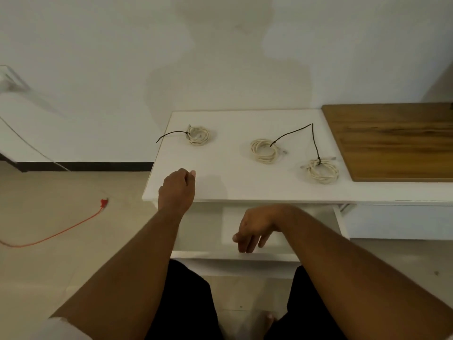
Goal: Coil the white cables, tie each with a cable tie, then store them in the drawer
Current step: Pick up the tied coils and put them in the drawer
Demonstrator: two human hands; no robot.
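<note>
White coiled cables point(264, 158), three, lie tied on the tabletop point(228, 163) above the open drawer point(208, 255). Left hand point(177, 190) hovers beside the drawer, loosely curled and empty. Right hand point(255, 231) hangs slack-fingered over it.

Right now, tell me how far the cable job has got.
Done: all three cables are coiled and tied: left coil, middle coil, right coil, lying on the tabletop. In hand: the drawer is open, right hand over its front edge, left hand holding nothing. Left: move all three coils into the drawer.
</note>
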